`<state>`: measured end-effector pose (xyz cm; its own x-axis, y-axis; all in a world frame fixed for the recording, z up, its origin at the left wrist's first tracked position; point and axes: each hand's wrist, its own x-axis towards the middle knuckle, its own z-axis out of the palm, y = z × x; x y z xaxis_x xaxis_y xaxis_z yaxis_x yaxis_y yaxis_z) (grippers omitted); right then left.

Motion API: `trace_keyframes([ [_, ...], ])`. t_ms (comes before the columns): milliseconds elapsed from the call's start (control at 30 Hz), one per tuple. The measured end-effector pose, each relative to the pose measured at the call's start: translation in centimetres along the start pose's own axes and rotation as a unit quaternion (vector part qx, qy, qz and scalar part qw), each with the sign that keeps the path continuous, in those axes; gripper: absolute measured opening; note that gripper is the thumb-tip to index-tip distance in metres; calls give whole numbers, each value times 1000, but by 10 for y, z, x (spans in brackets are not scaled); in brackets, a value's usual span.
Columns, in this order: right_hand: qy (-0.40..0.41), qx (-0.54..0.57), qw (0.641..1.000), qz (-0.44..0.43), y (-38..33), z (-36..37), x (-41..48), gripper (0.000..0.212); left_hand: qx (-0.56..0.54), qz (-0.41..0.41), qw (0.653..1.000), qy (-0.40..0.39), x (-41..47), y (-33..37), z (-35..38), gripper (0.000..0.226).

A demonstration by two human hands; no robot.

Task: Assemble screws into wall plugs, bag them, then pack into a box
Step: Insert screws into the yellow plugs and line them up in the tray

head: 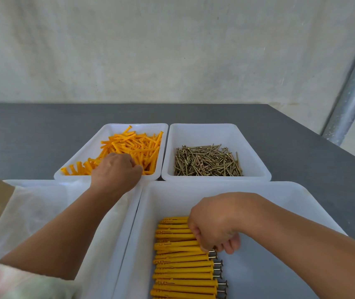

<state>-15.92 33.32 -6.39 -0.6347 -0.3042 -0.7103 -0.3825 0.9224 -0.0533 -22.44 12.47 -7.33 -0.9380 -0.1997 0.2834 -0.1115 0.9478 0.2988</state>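
Assy step ongoing. R hand [215,229] is pinching the screw end of an assembled plug [183,254], laying it into the row in the near tray [258,188]. L hand [116,169] is digging into the loose plugs [137,145]; fingertips hidden, grip can't be told. Next, prob.: R picking one from the screws [206,161].

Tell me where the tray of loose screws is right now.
Head view: the tray of loose screws sits far right on the table, beside the tray of orange wall plugs and behind the large tray of assembled plugs.
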Motion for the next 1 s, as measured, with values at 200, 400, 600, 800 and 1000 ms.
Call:
trace_keyframes([
  [200,95,22,995,-14,10,-18,-17,34,52,-6,995,-80,2,0,6,47],
  [400,482,86,872,0,39,-40,-6,42,103,7,989,-111,5,-3,12,72],
  [600,364,133,917,90,77,-26,20,75,128,8,985,-119,5,-3,12,79],
  [800,305,126,938,110,79,-29,28,87,134,12,984,-114,5,-2,10,75],
  [1000,285,142,942,102,81,-29,27,84,129,15,987,-99,4,1,7,70],
])
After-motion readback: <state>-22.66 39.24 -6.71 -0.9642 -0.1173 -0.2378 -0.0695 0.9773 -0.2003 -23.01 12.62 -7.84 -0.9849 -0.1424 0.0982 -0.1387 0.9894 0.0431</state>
